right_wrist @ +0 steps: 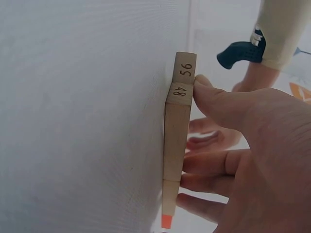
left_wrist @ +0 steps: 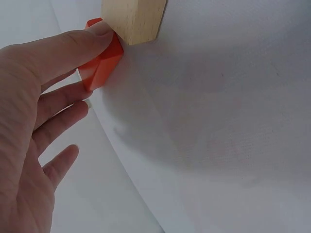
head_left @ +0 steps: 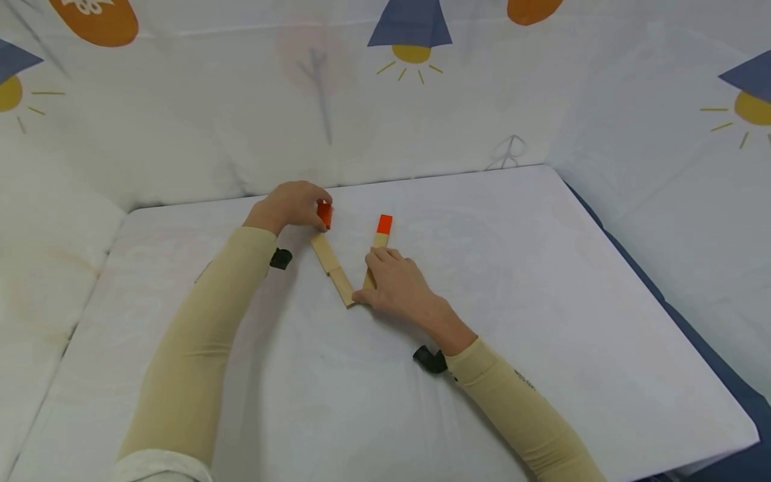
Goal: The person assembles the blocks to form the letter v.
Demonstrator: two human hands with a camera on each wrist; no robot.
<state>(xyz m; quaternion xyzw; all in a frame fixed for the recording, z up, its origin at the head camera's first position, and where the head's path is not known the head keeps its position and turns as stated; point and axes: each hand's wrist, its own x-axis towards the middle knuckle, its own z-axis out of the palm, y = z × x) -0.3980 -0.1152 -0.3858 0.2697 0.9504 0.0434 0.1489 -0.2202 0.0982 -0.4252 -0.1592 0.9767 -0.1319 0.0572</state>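
Observation:
Two rows of small wooden blocks lie in a V on the white table, meeting at the near end. At the far end of the left row, my left hand (head_left: pixel 290 206) pinches an orange-red block (left_wrist: pixel 103 64) between thumb and fingertips, right beside a plain wooden block (head_left: pixel 325 253). My right hand (head_left: pixel 400 284) rests along the right row, fingers extended against the blocks (right_wrist: pixel 176 141) and thumb at the point of the V. An orange-red block (head_left: pixel 385 224) tops that row. The numbers 56 and 48 show on two block ends in the right wrist view.
The white-covered table (head_left: pixel 542 288) stretches to both sides and toward the body. Behind it hangs a white cloth wall (head_left: pixel 241 107) with printed lamps and orange shapes. Dark blue material (head_left: pixel 693 328) shows past the table's right edge.

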